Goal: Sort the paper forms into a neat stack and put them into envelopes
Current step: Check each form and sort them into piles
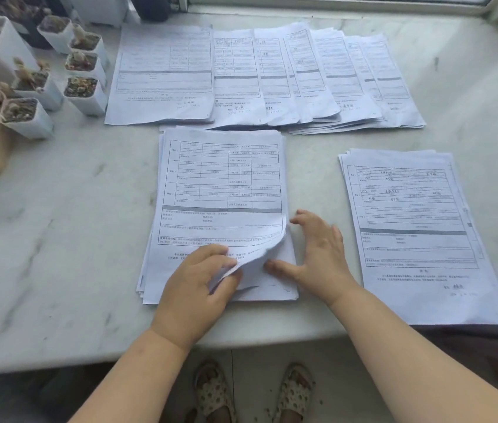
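Head view.
Left hand (194,288): lies on the near right part of the middle stack of forms (220,190), thumb and fingers pinching the lifted lower right corner of the top sheet (250,254), which curls up off the stack.
Right hand (318,248): fingers spread and straight, just right of the curled corner, thumb on the stack's near right area, holding nothing.
Right stack of forms (418,227): right of the right hand, apart from it by a strip of bare marble counter (67,239); its near edge meets the counter's front edge.
Fanned row of forms (260,77): beyond both hands, overlapping sheets.
Potted succulents (80,68): far left of the left hand, with wide bare counter between.
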Tool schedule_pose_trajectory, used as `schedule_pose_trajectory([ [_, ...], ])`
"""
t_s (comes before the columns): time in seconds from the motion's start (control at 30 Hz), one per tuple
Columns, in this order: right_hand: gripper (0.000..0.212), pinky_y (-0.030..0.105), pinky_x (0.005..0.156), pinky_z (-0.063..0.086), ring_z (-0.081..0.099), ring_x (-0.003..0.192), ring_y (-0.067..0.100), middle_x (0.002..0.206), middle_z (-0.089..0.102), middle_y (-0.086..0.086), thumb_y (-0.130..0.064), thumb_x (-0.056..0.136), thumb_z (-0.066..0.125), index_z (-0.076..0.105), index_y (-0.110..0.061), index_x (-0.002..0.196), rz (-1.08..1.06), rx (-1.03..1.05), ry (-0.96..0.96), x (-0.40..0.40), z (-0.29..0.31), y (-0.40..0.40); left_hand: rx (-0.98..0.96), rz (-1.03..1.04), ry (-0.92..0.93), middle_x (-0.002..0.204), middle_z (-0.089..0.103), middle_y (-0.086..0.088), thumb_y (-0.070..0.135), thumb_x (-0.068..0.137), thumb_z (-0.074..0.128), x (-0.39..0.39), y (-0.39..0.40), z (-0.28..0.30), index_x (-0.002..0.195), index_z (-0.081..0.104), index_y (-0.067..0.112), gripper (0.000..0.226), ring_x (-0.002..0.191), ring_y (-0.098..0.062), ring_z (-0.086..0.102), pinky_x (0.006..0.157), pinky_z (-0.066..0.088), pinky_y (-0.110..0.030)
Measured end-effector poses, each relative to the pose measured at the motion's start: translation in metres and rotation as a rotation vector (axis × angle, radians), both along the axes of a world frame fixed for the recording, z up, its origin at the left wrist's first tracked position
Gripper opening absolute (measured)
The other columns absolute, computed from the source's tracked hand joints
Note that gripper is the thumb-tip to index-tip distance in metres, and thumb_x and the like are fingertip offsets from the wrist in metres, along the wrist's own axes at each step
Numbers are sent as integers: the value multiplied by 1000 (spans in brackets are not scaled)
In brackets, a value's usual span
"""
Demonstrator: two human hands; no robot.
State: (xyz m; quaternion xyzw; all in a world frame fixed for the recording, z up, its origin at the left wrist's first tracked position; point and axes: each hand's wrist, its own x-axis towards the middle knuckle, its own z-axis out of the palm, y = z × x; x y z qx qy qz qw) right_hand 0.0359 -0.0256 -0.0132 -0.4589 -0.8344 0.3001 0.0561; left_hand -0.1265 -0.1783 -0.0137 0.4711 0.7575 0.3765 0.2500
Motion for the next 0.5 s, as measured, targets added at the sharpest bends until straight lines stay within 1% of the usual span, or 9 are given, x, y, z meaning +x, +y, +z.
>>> schedule_pose_trajectory([
  [0.07,95,52,116,12,34,137,17,145,40,-5,-83,50,46,47,-25,125,-23,26,2,-4,2,0,-25,-38,30,116,58,19,58,75,55,-3,-2,2,98,72,25,44,110,4,52,96,34,-7],
  [0.1,92,52,115,13,33,138,18,146,39,-5,-83,51,46,49,-27,124,-17,32,-14,-6,3,1,-33,-59,39,117,57,21,58,73,56,-4,-2,2,99,72,27,44,111,5,50,97,33,-7],
  [0.17,86,50,117,8,22,143,17,152,29,-7,-82,52,49,49,-38,126,34,-8,-57,-5,6,4,-6,-85,-1,114,59,24,50,79,54,-7,-2,1,96,73,26,35,110,4,52,94,35,-6],
  [0.23,86,45,119,-4,7,146,10,158,15,-10,-77,54,57,42,-49,134,129,-98,-90,3,9,9,40,-44,-72,96,64,22,42,86,48,-6,2,3,85,72,21,32,95,3,58,81,40,-9],
  [0.27,86,41,119,-9,1,147,7,160,9,-12,-73,59,65,37,-52,137,180,-140,-110,8,11,11,49,3,-91,85,62,19,43,88,45,-6,4,5,74,66,19,35,82,3,57,70,39,-11],
  [0.3,86,36,118,-14,-3,147,5,160,4,-14,-66,64,72,32,-54,139,221,-161,-130,13,13,13,52,47,-98,74,56,15,45,89,41,-5,5,7,64,55,20,38,70,0,51,61,35,-12],
  [0.33,85,32,116,-16,-6,147,4,160,1,-16,-61,69,75,29,-56,140,245,-162,-144,16,13,14,52,78,-102,66,48,14,47,90,39,-4,7,9,59,43,23,39,62,-2,45,55,30,-13],
  [0.4,80,29,115,-18,-7,146,2,160,1,-18,-57,72,74,30,-56,139,241,-141,-139,16,13,13,56,92,-88,60,40,14,47,91,37,-3,8,11,59,30,29,38,57,-3,38,52,26,-15],
  [0.5,69,37,118,-12,0,146,5,159,10,-13,-56,71,75,43,-51,133,180,-105,-103,10,11,10,56,57,-53,61,39,14,47,92,38,-4,7,10,58,29,32,38,57,-2,38,53,27,-14],
])
